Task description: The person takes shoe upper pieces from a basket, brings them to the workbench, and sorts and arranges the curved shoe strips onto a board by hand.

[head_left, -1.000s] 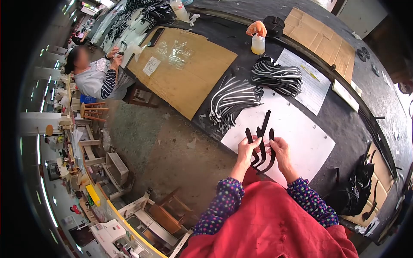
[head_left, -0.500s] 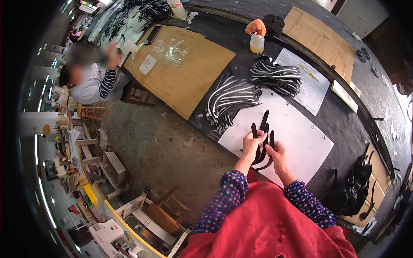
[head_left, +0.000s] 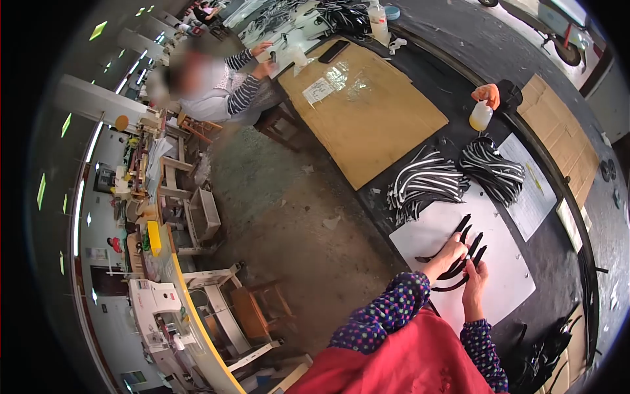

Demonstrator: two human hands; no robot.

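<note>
Several dark, curved strips (head_left: 449, 285) fan out between my two hands above a white board (head_left: 508, 279). Their narrow ends point up and away, and their tails curve to the left. My left hand (head_left: 449, 257) has its fingers closed around some of the strips. To its right, my right hand (head_left: 475, 279) pinches another strip near its middle. Just beyond the board lie a loose bundle of black-and-white strips (head_left: 428, 180) and a second, tighter bundle (head_left: 492, 172).
Brown cardboard (head_left: 374, 111) with a phone (head_left: 334, 52) covers the table's far left. A bottle of yellow liquid (head_left: 481, 116) stands beyond the bundles, beside a printed sheet (head_left: 525, 197). Black pieces (head_left: 541, 354) lie at the near right. Another person (head_left: 223, 88) sits at the far left.
My view has swung left, so the table appears farther right and lower. The strips in my hands are spread wider, with their tails now swung out to the left.
</note>
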